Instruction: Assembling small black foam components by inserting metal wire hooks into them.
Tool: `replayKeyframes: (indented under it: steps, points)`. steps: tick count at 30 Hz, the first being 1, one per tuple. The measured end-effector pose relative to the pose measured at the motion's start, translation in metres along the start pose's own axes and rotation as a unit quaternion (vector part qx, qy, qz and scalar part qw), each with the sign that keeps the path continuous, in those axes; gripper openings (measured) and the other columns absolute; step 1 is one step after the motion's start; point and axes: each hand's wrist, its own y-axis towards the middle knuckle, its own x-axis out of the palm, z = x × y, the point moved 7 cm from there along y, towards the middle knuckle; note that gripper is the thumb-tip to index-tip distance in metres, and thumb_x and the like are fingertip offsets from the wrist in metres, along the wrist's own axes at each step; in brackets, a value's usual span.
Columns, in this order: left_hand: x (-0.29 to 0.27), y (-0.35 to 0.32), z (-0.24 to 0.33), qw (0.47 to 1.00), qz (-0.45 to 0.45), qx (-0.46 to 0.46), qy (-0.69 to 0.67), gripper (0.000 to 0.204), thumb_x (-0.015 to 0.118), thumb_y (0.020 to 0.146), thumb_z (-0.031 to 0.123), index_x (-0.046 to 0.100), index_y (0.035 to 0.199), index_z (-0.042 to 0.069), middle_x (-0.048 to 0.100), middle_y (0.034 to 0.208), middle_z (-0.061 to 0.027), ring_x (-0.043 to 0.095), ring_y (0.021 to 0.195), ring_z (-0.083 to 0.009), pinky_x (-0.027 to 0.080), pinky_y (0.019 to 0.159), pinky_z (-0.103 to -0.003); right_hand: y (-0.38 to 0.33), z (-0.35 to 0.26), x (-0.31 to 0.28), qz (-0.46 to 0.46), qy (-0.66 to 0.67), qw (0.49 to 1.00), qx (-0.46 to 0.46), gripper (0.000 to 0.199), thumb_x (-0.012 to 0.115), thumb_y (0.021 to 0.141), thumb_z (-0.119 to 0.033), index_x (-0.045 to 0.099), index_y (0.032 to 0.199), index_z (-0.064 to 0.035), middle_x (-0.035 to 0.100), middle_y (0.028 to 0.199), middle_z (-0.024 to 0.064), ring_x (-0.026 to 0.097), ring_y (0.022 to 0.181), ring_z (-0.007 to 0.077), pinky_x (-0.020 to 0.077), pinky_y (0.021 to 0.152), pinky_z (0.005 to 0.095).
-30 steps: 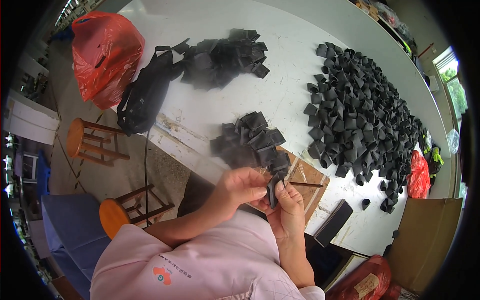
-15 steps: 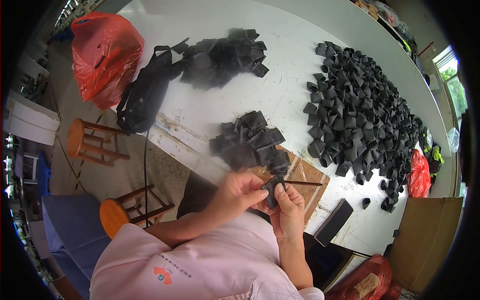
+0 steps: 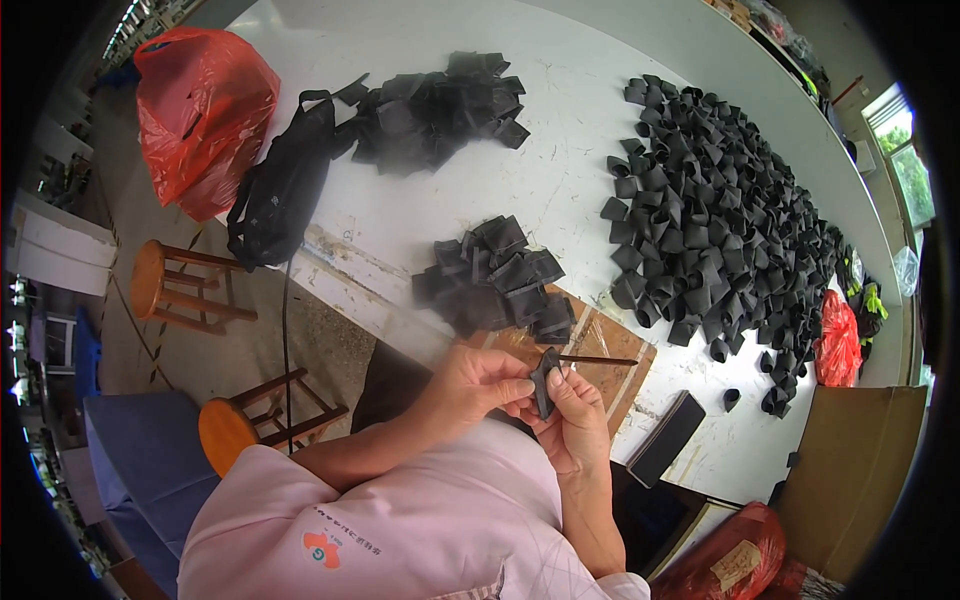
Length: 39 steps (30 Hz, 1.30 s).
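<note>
Item: small black piece (image 3: 545,378), pinched between both grips near the body. Left hand (image 3: 475,385) closed on its left edge; right hand (image 3: 572,420) clamped from below. Since a second ago, the piece has turned more upright. Beyond: thin stick (image 3: 598,360) on brown board (image 3: 610,385); small black pile (image 3: 495,280); large pile (image 3: 720,220) far right on white surface (image 3: 570,170).

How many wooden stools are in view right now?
2. One wooden stool stands on the floor left of the table; an orange-topped stool is nearer, by the left forearm. Others may be hidden.
</note>
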Motion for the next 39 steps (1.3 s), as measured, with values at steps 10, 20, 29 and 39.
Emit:
replayKeyframes:
  steps: [10,20,29,39]
  points:
    - [0.001,-0.001,0.006,0.995,0.050,0.036,0.081,0.009,0.063,0.079,0.006,0.061,0.081,-0.002,0.060,0.068,-0.0044,0.057,0.062,-0.0085,0.048,0.056,-0.021,-0.038,-0.047,0.027,0.147,-0.609,0.662,-0.411,0.019,0.062,0.080,-0.014,0.055,0.087,0.0016,0.052,0.070,0.0087,0.050,0.056,0.0159,0.0416,0.051,0.0244]
    - [0.028,-0.015,0.042,0.871,0.072,0.302,0.380,0.004,0.060,0.076,-0.003,0.057,0.077,-0.002,0.059,0.065,-0.0066,0.057,0.057,-0.0071,0.045,0.050,-0.022,-0.054,-0.054,0.050,0.079,-0.627,0.588,-0.504,0.010,0.062,0.072,0.001,0.058,0.081,0.0015,0.052,0.073,0.0111,0.049,0.057,0.0212,0.0390,0.049,0.0287]
    - [0.016,0.006,0.012,0.995,0.089,0.038,-0.006,0.009,0.054,0.075,-0.005,0.053,0.081,0.002,0.055,0.066,-0.0013,0.041,0.042,-0.0019,0.029,0.035,-0.017,-0.046,-0.053,0.021,0.186,-0.632,0.585,-0.473,0.009,0.057,0.071,0.007,0.055,0.078,0.0007,0.051,0.072,0.0073,0.048,0.057,0.0164,0.0369,0.047,0.0276]
    - [0.048,-0.008,0.052,0.877,0.105,0.380,0.275,0.017,0.049,0.075,-0.009,0.049,0.091,-0.004,0.059,0.074,-0.0057,0.045,0.052,-0.0011,0.036,0.043,-0.015,-0.024,-0.034,0.015,-0.078,0.081,0.993,-0.029,0.005,0.060,0.079,-0.007,0.059,0.077,-0.0017,0.049,0.067,-0.0022,0.038,0.055,0.0052,0.0269,0.047,0.0181]
